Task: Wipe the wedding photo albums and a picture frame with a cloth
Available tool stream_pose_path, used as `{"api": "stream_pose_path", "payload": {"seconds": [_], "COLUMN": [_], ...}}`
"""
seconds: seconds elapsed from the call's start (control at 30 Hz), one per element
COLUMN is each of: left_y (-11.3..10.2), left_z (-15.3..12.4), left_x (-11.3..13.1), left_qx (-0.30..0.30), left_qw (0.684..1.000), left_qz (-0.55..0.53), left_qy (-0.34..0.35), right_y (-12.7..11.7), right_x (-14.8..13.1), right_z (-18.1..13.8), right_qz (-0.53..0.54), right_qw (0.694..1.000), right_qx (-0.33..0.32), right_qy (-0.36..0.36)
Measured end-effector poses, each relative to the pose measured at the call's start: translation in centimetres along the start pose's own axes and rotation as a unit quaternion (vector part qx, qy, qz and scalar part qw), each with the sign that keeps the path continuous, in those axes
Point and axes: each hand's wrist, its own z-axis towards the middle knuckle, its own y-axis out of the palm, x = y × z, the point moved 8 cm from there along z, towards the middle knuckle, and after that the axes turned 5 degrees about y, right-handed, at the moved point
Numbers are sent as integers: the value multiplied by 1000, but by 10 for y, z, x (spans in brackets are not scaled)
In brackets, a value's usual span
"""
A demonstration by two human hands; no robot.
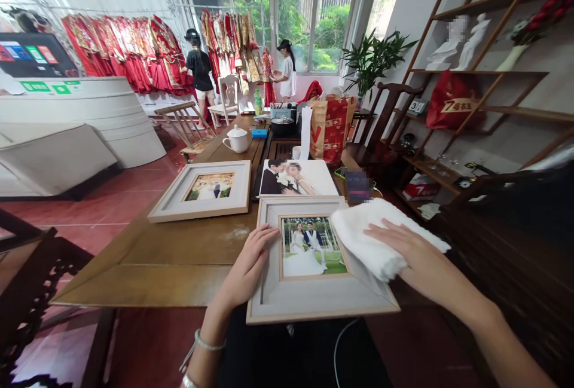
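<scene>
A picture frame (305, 301) with a pale mat and a light wood edge leans on the near table edge, tilted toward me. A wedding photo of a couple (314, 247) sits in its middle. My left hand (251, 262) grips the frame's left side, fingers over the border. A folded white towel (359, 229) lies across the frame's upper right corner. My right hand (406, 250) presses on this towel, fingers together on top; its thumb is hidden. Just behind stands a print of a couple (298, 179), and a second picture frame (242, 188) lies to the left.
The wooden table (165, 280) holds a white lidded cup (237, 138), a blue box (259, 133), a dark pot (282, 127), a paper bag (332, 131) and a phone (359, 185). Chairs stand around. Two people (200, 71) are by racks of red garments (130, 47). Shelves (488, 71) line the right.
</scene>
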Motion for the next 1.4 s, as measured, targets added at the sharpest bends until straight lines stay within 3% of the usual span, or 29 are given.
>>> {"api": "stream_pose_path", "payload": {"seconds": [0.07,0.17,0.3,0.4,0.47,0.6,0.77,0.87,1.03,1.13,1.23,1.4], "left_y": [0,0,1,1,1,0,-1,-1,-2,-2,-2,-2], "left_z": [0,0,0,0,0,-1,-1,-1,-1,-2,-1,-2], "left_x": [1,1,-1,-2,-2,-2,-2,-2,-1,-2,-3,-3], "left_qx": [2,3,3,6,5,2,3,2,6,6,4,8], "left_qw": [1000,1000,1000,1000,1000,1000,1000,1000,1000,1000,1000,1000], "left_qz": [1,1,3,3,2,2,0,1,-4,-4,-5,-8], "left_qy": [0,2,0,1,4,4,4,5,0,-4,-6,-3], "right_y": [10,26,38,26,13,3,8,11,9,15,25,45], "right_x": [-6,-32,-85,-123,-134,-114,-53,-28,-6,-10,-32,-90], "right_z": [13,18,-6,-33,-46,-62,-65,-34,58,99,115,83], "right_qz": [-25,-48,-17,81,144,184,101,47,-17,-20,-21,-6], "right_qw": [999,998,991,970,955,948,983,994,1000,999,1000,993], "right_qx": [32,25,-88,-170,-198,-204,-124,-82,23,41,21,-60], "right_qy": [-3,-32,-95,-150,-166,-158,-91,-52,8,27,1,-100]}}
